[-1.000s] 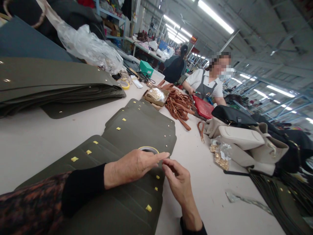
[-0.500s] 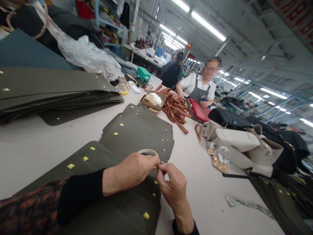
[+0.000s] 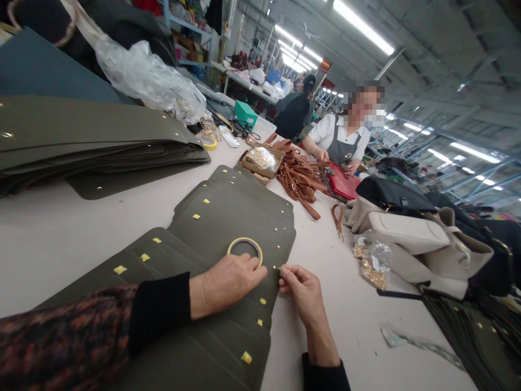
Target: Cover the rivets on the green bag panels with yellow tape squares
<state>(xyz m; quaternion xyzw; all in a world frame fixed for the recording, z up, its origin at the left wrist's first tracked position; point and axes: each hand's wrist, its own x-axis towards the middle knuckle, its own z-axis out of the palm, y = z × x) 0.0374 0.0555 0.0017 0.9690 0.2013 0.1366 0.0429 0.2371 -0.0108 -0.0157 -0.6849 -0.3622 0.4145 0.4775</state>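
Note:
In the head view, my left hand (image 3: 230,283) has its fingers curled at the lower rim of a thin roll of yellow-edged tape (image 3: 245,239), gripping it above a dark olive panel (image 3: 240,209). Beside the panel's right edge, my right hand (image 3: 303,288) pinches a tiny yellowish piece of tape (image 3: 280,268) between thumb and forefinger. A small metal stud (image 3: 278,247) shows on the panel just above that pinch. Small yellow tape squares (image 3: 246,357) are stuck along both sides of the overlapping olive panels.
A stack of olive panels (image 3: 101,130) lies at left. Ahead are a box of gold hardware (image 3: 262,158), brown straps (image 3: 303,179) and a person in a grey apron (image 3: 344,138). Cream and black bags (image 3: 411,231) and bagged gold fittings (image 3: 373,271) stand at right.
My hands have moved apart, the right one to the right with the small yellowish piece. The tape roll has tilted, showing more of its ring. The view has shifted slightly.

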